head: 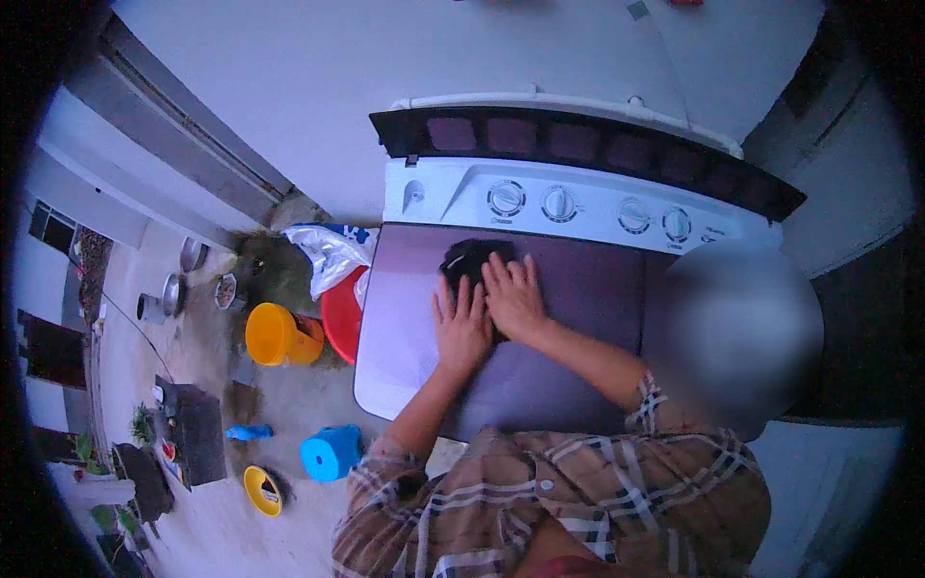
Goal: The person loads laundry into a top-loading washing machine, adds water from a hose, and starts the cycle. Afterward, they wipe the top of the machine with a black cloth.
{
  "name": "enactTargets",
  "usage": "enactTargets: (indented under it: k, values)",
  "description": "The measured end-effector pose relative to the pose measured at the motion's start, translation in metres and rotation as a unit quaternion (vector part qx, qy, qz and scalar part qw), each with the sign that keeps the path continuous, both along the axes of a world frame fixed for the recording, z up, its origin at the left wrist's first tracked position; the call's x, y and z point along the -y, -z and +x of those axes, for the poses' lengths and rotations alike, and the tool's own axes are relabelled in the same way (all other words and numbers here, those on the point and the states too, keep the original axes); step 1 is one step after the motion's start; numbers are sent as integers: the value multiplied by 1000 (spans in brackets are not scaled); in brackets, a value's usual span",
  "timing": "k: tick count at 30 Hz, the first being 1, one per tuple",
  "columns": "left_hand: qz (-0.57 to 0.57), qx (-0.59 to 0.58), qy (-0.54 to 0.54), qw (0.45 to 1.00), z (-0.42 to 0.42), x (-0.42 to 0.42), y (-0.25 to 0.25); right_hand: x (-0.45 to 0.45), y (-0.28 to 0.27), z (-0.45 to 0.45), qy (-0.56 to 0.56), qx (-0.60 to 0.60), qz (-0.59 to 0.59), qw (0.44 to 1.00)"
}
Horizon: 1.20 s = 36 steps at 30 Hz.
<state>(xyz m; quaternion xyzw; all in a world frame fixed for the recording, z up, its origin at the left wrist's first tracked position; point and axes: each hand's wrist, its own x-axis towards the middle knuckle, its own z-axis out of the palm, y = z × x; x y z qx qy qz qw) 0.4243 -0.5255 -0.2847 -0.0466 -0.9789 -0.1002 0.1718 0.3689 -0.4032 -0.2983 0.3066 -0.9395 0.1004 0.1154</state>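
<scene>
Before me stands a twin-tub washing machine (592, 285), its purplish lid down and its white control panel with dials (558, 203) along the back. On the lid's left half lies a small black item (470, 256), which looks like folded cloth. My left hand (466, 329) lies palm down at the item's near edge, fingers apart. Beside it, my right hand (514, 298) rests flat at the item's right side, its fingertips on or just by the black material. Neither hand is closed round anything. Parts of the item are hidden under my fingers.
Left of the machine are a red tub (342, 314) with a silvery sheet (329, 253), a yellow bucket (273, 336), a blue stool (331, 453) and a yellow basin (262, 491). A dark raised flap (578, 148) stands behind the panel. A blurred round patch hides the machine's right end.
</scene>
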Motion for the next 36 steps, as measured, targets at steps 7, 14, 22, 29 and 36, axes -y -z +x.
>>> enactTargets:
  k: [7, 14, 22, 29, 36]
  values:
    - [-93, -62, -61, 992, -74, 88, -3, 118, -10, -83, -30, -90, -129, 987]
    - [116, -92, 8, 989, -35, 82, 34, 96, 13, -44, -29, -36, -108, 993]
    - [123, -161, 88, 975, -134, 108, -11, 99, -21, -128, 0, -139, -207, 968]
    - [101, -129, -32, 986, -135, 144, 11, 165, -14, -144, 64, -84, -23, 994]
    - [194, -52, 7, 980, -27, 126, -4, 138, 2, -46, -92, 6, -49, 995]
